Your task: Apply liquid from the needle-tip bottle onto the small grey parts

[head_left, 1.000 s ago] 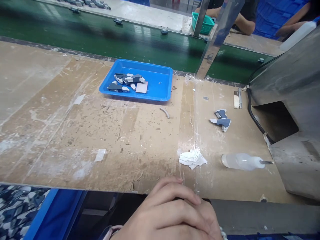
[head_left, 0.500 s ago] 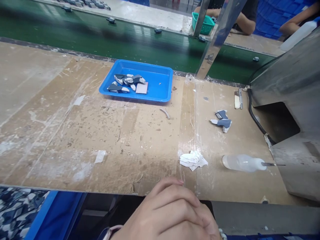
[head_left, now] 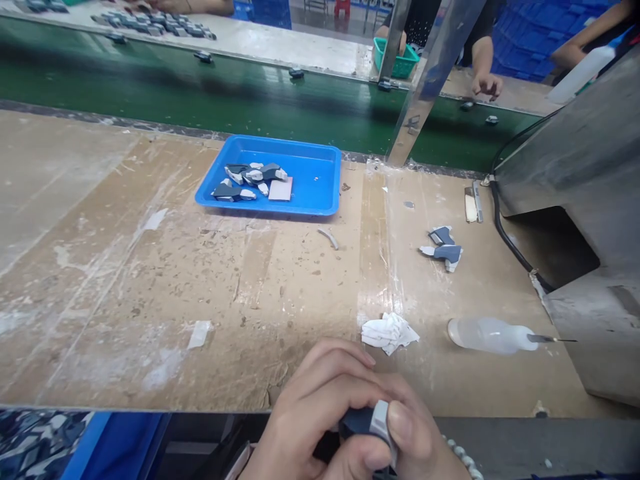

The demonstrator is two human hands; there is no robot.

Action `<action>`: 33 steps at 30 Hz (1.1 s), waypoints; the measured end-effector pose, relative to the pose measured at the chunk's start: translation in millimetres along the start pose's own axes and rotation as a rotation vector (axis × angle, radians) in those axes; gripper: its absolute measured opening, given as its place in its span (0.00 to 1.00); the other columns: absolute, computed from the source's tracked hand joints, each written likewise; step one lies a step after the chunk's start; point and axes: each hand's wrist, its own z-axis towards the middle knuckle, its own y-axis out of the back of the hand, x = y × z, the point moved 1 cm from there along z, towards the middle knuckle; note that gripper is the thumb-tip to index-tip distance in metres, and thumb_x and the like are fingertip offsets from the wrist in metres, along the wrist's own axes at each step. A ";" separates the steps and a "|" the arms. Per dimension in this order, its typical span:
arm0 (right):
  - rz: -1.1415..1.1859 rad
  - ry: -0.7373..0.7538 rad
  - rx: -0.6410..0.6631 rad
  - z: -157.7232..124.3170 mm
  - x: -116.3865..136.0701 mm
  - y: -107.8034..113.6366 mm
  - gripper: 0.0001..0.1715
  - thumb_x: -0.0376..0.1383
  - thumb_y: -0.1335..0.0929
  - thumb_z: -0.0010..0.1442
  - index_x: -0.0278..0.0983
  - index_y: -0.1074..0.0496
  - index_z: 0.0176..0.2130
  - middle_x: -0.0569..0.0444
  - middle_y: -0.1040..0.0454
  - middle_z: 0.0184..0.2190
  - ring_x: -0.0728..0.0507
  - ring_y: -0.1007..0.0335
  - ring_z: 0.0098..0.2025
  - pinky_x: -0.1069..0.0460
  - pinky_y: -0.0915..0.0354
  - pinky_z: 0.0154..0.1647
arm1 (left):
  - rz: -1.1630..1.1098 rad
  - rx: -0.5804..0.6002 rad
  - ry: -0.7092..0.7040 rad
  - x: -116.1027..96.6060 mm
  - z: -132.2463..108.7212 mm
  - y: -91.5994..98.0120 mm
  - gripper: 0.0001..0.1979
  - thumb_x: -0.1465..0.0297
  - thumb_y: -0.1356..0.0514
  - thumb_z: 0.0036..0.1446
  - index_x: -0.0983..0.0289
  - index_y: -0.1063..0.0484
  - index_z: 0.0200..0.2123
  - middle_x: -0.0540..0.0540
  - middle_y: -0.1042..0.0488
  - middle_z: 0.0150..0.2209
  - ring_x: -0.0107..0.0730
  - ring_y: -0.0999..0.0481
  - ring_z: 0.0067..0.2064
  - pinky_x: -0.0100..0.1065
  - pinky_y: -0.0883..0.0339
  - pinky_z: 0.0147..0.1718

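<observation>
Both my hands meet at the bottom middle, just over the near edge of the worn brown table (head_left: pixel 150 280). My left hand (head_left: pixel 310 407) curls its fingers over from the left. My right hand (head_left: pixel 425 447), with a bead bracelet at the wrist, presses its thumb on a small dark blue and grey part (head_left: pixel 367 420) held between the two hands. A crumpled white tissue (head_left: pixel 389 332) lies just beyond my fingers. A clear squeeze bottle (head_left: pixel 493 335) with a needle tip lies on its side to the right.
A blue tray (head_left: pixel 320 180) with several similar parts (head_left: pixel 247 181) sits at the back middle. Two loose parts (head_left: pixel 443 248) lie right of it. A grey machine (head_left: pixel 590 200) fills the right side. Behind runs a green conveyor (head_left: pixel 200 87); another person's hand (head_left: pixel 487 83) is beyond it.
My hands have come up a little over the table edge and shifted their grip, so the dark blue and grey part now shows under my right thumb. Parts on the conveyor moved left.
</observation>
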 end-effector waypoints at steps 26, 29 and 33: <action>0.116 -0.071 0.029 18.4 1.7 -1.5 0.37 0.63 0.30 0.59 0.38 0.47 0.28 0.53 0.49 0.37 0.46 0.50 0.37 0.51 0.45 0.41 | -0.262 0.005 0.191 25.2 -0.5 -1.8 0.18 0.51 0.38 0.65 0.60 0.25 0.41 0.54 0.29 0.36 0.39 0.30 0.45 0.37 0.34 0.49; 0.116 -0.003 -0.022 13.5 -7.3 0.2 0.36 0.62 0.29 0.58 0.38 0.46 0.27 0.54 0.47 0.34 0.46 0.49 0.36 0.52 0.43 0.39 | -0.233 0.045 0.163 23.4 1.5 -0.5 0.18 0.51 0.38 0.65 0.60 0.25 0.40 0.55 0.28 0.36 0.38 0.30 0.46 0.37 0.34 0.50; 0.003 0.090 0.069 6.8 -20.0 10.4 0.35 0.61 0.32 0.63 0.38 0.48 0.26 0.57 0.49 0.28 0.49 0.52 0.29 0.52 0.48 0.31 | -0.150 0.094 0.069 20.5 3.8 2.2 0.16 0.53 0.39 0.67 0.60 0.24 0.41 0.55 0.25 0.35 0.38 0.27 0.45 0.37 0.30 0.49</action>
